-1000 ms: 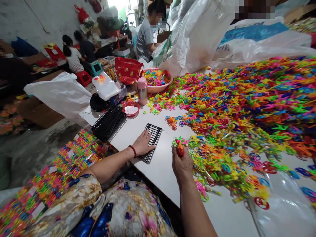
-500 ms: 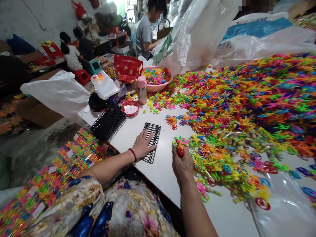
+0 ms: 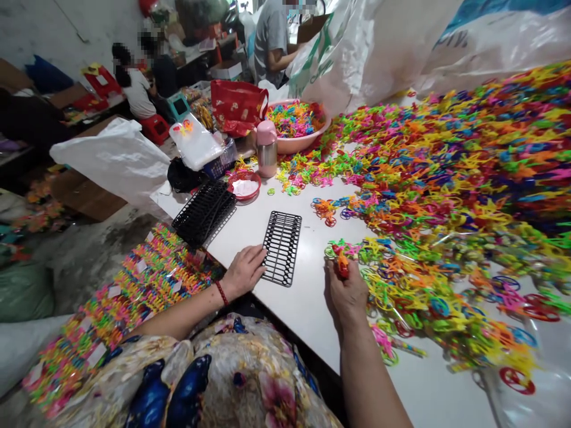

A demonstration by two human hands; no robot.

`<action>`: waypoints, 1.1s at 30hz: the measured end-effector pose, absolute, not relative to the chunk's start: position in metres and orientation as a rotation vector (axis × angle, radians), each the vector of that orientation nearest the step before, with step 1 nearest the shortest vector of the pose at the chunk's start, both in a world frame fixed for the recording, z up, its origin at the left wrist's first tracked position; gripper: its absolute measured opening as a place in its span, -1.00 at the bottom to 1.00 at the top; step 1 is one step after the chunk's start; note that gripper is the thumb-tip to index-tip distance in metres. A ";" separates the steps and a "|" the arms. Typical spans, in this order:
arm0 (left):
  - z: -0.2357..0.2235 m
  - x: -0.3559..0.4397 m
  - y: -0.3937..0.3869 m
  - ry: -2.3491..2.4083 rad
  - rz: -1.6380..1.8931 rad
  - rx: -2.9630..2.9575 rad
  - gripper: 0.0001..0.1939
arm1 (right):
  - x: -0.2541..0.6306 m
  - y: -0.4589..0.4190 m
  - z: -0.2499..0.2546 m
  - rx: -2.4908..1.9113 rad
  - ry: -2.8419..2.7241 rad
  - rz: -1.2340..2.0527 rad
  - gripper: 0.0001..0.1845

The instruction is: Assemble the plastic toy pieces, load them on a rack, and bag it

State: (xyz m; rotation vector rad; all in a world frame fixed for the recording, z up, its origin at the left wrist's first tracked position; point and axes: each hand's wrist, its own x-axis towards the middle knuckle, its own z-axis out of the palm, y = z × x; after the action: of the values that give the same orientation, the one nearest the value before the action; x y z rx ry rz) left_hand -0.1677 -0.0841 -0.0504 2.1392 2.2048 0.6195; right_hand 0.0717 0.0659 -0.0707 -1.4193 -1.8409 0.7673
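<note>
A flat black plastic grid rack lies on the white table. At its left edge rests my left hand, palm down with the fingers stretched out, the fingertips at the rim of the rack. My right hand is closed on a small red-and-orange plastic toy piece, whose lower part is hidden in the grip. Green and pink pieces lie just beyond that hand. To its right spread many loose colourful plastic pieces.
More black racks are stacked at the left edge, near a red basket and a pink-lidded flask. A pink basin of pieces stands behind. Packed colourful goods lie below, left. Several people sit further back.
My left hand has slid off the rack to its left edge, uncovering the slots. The right hand keeps its hold on the red-and-orange piece. The view has shifted slightly.
</note>
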 end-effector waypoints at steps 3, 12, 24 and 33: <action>-0.060 -0.161 -0.092 2.186 0.583 2.133 -0.57 | 0.071 0.065 -0.070 -1.425 -1.819 0.792 -0.49; -0.061 -0.169 -0.083 1.991 0.764 2.133 -0.60 | 0.071 0.063 -0.073 -1.402 -1.802 0.777 -0.57; -0.066 -0.175 -0.088 2.258 0.936 1.879 -0.76 | 0.048 0.030 -0.041 -1.247 -1.811 1.047 -0.61; -0.070 -0.173 -0.097 2.183 1.038 1.746 -0.33 | -0.023 0.023 -0.044 -1.083 -1.887 1.395 -0.59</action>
State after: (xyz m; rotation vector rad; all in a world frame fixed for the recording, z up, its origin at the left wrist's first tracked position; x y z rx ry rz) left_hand -0.1726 -0.0975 -0.0698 1.7455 2.1825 1.0382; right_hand -0.0228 0.0232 -0.0435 -1.0828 -1.8867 1.3945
